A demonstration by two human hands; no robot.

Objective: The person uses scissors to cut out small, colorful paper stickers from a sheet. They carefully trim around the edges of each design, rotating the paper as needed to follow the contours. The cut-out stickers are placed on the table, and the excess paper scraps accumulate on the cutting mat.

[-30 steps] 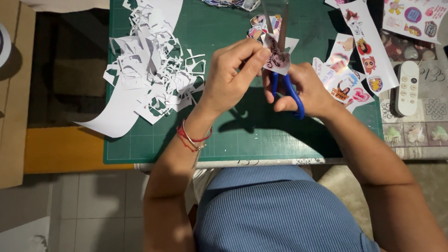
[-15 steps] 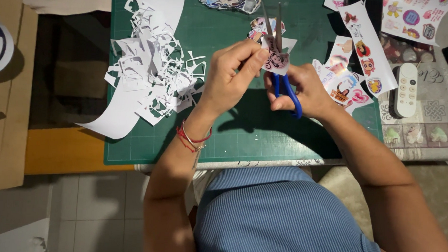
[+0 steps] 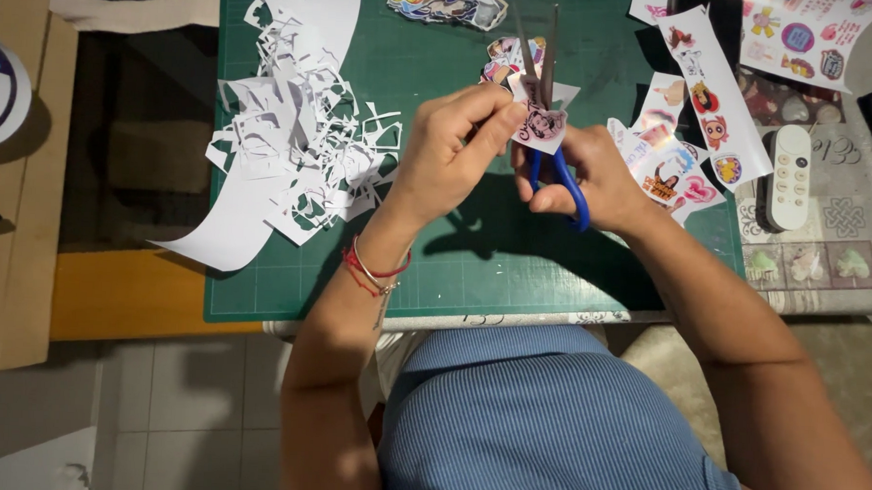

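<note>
Scissors (image 3: 555, 162) sit in my right hand (image 3: 593, 178), fingers closed through the blue handles, blades parted and pointing away above the green mat (image 3: 455, 265). My left hand (image 3: 449, 154) pinches the small sticker (image 3: 540, 126) between thumb and fingertips, raised just off the mat. Best to turn the sticker into the blades, keep cuts short, and stay close to its printed edge.

On your green cutting mat (image 3: 474, 275) there's a heap of white paper offcuts (image 3: 289, 153), a pile of cut stickers (image 3: 449, 2) up top, and a white remote (image 3: 788, 177) just off to the side.
</note>
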